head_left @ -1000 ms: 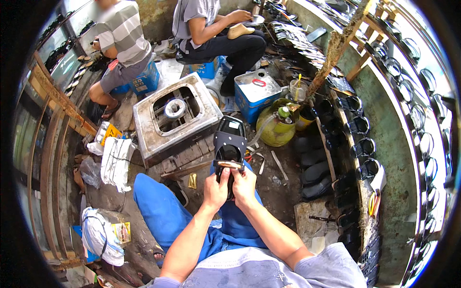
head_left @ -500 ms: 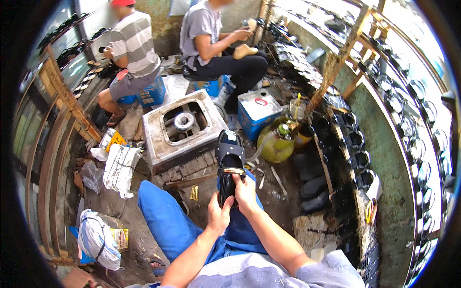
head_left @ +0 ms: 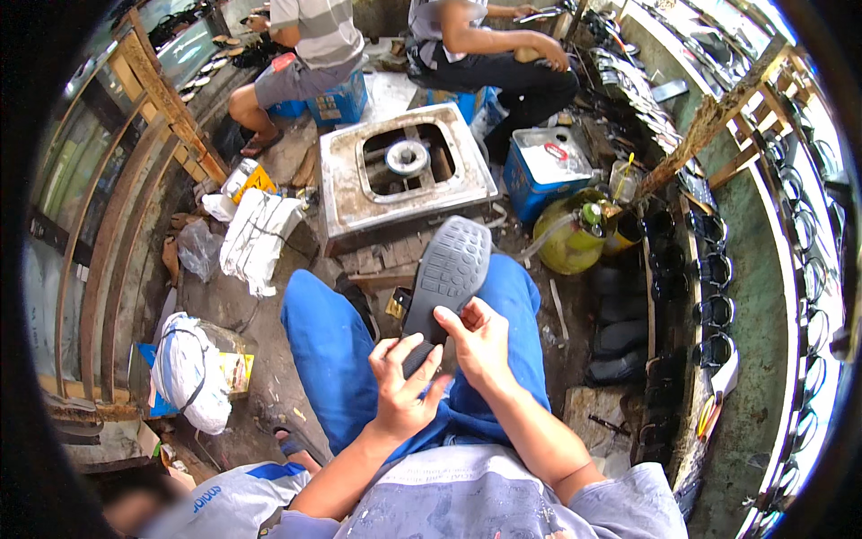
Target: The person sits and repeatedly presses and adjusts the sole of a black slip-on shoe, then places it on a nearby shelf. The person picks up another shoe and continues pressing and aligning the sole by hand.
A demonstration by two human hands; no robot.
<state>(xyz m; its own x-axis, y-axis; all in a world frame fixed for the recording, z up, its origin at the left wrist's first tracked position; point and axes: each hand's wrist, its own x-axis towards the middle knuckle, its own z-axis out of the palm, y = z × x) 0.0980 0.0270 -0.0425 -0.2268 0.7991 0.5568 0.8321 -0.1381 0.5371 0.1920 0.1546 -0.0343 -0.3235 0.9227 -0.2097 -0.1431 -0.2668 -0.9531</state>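
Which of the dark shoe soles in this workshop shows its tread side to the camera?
The dark grey rubber shoe sole held by both hands; its patterned tread faces up, unlike the soles stacked by the right wall.

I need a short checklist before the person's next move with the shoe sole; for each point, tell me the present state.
1. Both hands on the sole: ok. The left hand and the right hand grip its near end.
2. Tread side visible: ok. The patterned face is turned up toward the camera.
3. Sole free of other things: ok. Its far end is raised above the knees, apart from the metal stove.
4. Sole free of damage: cannot tell, too small to see.
5. Gas cylinder apart from the hands: ok, it stands to the right on the floor.
6. Other people apart: ok. Two people sit beyond the stove.
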